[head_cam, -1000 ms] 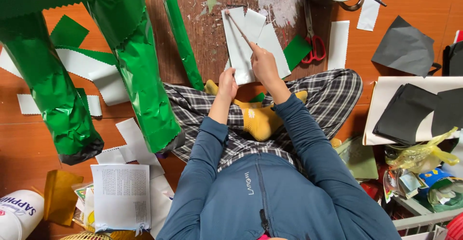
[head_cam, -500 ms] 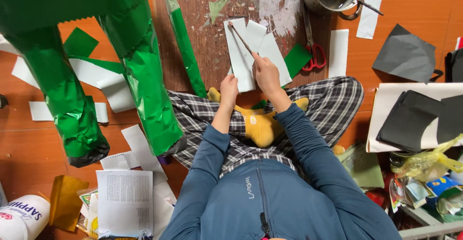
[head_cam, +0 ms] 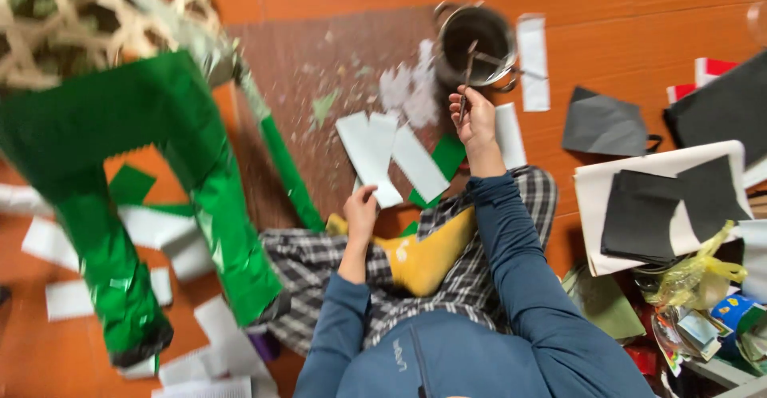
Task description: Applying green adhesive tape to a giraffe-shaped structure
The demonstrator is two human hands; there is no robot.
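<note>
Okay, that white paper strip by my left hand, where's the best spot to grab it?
Pinch the near end of the white paper strip, where your left hand already touches it, coming from your own side. It lies flat and long, running away from you, so that end is closest and likely easiest to lift.

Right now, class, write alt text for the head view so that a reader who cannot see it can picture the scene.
A person sitting cross-legged on an orange floor holds white paper strips in the left hand and a brush in the right hand, beside a metal pot. A frame wrapped in green foil stands at the left; black paper lies at the right.
</note>
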